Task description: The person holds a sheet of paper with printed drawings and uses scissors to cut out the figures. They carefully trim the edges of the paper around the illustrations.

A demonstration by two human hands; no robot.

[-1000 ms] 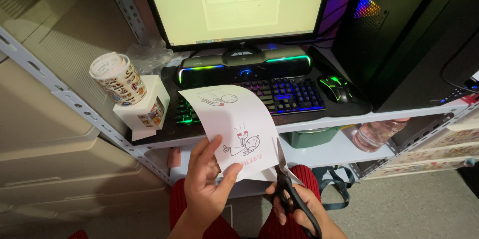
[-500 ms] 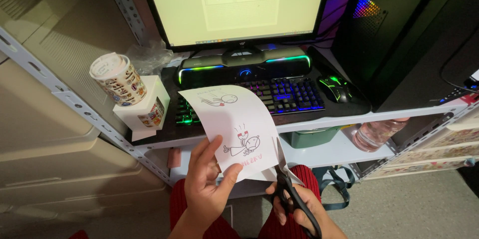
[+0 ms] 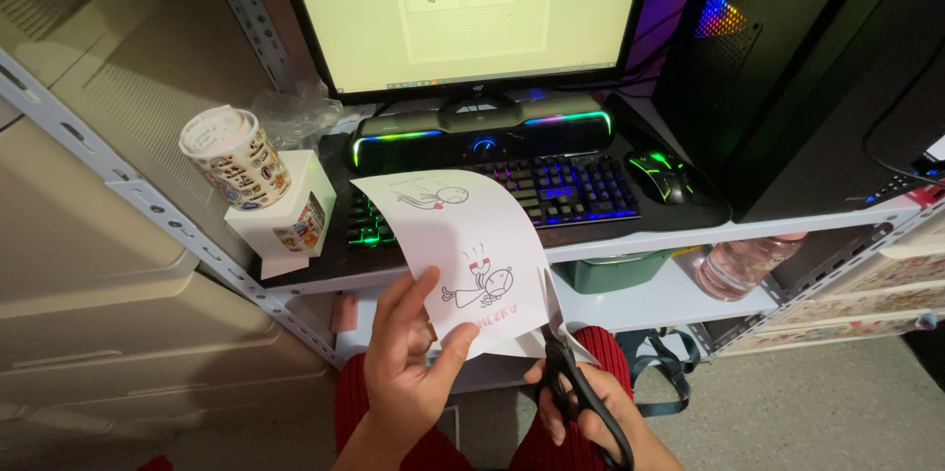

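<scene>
Monitor (image 3: pixel 463 8): glowing above the keyboard (image 3: pixel 532 190), showing the same drawings.
Sheet (image 3: pixel 463 254): curling over the lap, left hand (image 3: pixel 413 363) pinching its lower edge to be steadying it.
Scissors (image 3: pixel 576 392): right hand (image 3: pixel 591 412) gripping the handles, blades meeting the sheet's right edge.

a white sheet of paper (image 3: pixel 463 254) curls upward, printed with 2 cartoon figures. black-handled scissors (image 3: pixel 571 382) bite its lower right edge.

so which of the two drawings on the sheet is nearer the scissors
The lower drawing, the figure with the red magnet, above the left hand thumb; the scissors cut beside it. The other sits at the top edge.
</scene>
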